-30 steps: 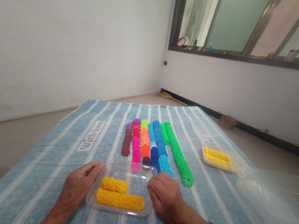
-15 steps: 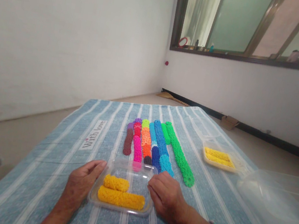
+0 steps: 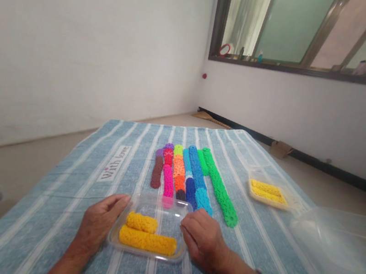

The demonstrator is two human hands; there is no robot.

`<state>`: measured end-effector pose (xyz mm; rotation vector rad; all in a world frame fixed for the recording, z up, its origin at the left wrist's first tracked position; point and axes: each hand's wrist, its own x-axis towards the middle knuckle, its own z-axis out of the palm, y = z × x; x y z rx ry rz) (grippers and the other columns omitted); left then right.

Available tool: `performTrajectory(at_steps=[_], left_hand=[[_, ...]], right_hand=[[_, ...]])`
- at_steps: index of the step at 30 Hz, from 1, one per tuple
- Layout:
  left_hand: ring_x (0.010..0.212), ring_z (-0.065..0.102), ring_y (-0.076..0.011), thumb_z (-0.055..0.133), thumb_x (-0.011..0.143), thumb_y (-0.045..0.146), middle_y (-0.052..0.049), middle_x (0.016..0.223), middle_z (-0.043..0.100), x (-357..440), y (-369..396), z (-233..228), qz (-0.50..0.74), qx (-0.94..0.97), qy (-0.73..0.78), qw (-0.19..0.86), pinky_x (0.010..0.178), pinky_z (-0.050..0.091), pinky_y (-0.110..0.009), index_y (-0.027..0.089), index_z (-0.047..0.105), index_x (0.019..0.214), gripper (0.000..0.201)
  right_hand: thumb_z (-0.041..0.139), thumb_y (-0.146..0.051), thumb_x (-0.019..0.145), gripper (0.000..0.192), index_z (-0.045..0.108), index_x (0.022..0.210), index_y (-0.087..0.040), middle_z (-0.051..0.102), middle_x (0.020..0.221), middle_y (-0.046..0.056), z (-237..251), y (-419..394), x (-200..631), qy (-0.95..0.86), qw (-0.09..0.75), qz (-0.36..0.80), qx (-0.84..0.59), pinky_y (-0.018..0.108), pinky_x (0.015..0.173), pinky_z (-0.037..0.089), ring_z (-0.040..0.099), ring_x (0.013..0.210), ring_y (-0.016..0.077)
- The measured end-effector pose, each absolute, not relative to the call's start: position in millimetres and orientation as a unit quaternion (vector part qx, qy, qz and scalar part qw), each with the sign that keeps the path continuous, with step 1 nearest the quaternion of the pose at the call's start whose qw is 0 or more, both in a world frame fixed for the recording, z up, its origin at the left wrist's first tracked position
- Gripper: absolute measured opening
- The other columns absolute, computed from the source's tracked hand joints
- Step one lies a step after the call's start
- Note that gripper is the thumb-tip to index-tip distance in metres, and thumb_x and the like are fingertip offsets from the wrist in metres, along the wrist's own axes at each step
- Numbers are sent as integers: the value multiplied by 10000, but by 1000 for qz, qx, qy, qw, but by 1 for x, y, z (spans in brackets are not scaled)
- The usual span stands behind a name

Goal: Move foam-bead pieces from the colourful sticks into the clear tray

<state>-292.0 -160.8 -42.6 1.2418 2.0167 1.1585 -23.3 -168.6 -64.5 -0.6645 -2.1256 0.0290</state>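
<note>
A clear plastic container (image 3: 171, 209) stands near the front of the table between my hands. Two rows of orange-yellow notched discs lie inside it, a short row (image 3: 141, 222) behind a long row (image 3: 147, 240). My left hand (image 3: 101, 216) holds the container's left side, thumb at the upper left corner. With curled fingers my right hand (image 3: 205, 238) grips the right rim. Just beyond lie rows of stacked discs: brown (image 3: 157, 173), pink (image 3: 168, 181), orange (image 3: 179, 168), blue (image 3: 196, 167) and green (image 3: 221, 191). The container's far edge overlaps the pink row's near end.
A blue-and-white striped cloth (image 3: 91, 192) covers the table. On the right are a second container (image 3: 283, 207) holding lighter yellow rows and a large transparent plastic container or sheet (image 3: 342, 245). A cardboard piece (image 3: 281, 149) and a broom (image 3: 210, 118) lie on the floor beyond.
Almost nothing differs. The camera view has shifted very slightly; both hands keep their hold on the container, and the disc rows stay in place.
</note>
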Motion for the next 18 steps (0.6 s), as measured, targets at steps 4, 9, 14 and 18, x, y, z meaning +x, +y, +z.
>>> performTrajectory(at_steps=[4,9,14,18], left_hand=[[782,684,-240,621,599,551,-33,804,767,-292,-160,-43,428,454,741,248,724,526,-303,178,737,838,458],[753,682,-236,622,597,543,-28,772,762,-292,-160,-43,432,452,739,250,696,526,-302,183,732,811,432],[717,677,-223,624,604,532,-17,731,753,-289,-162,-38,439,460,731,249,669,523,-294,187,735,790,407],[690,668,-215,622,610,527,-13,710,745,-289,-162,-40,442,463,726,251,647,523,-291,184,733,787,401]], right_hand=[[430,-83,926,196,547,808,-187,573,708,40,-66,-168,-23,-855,444,14,-267,293,638,389,507,714,170],[431,-85,921,196,551,812,-195,571,711,38,-67,-169,-22,-855,438,18,-278,295,632,391,510,715,172],[438,-71,912,186,546,825,-195,573,717,37,-66,-169,-22,-856,437,17,-276,290,636,392,526,723,173],[448,-67,908,173,541,837,-194,577,716,37,-65,-169,-22,-857,437,12,-273,288,641,393,521,714,174]])
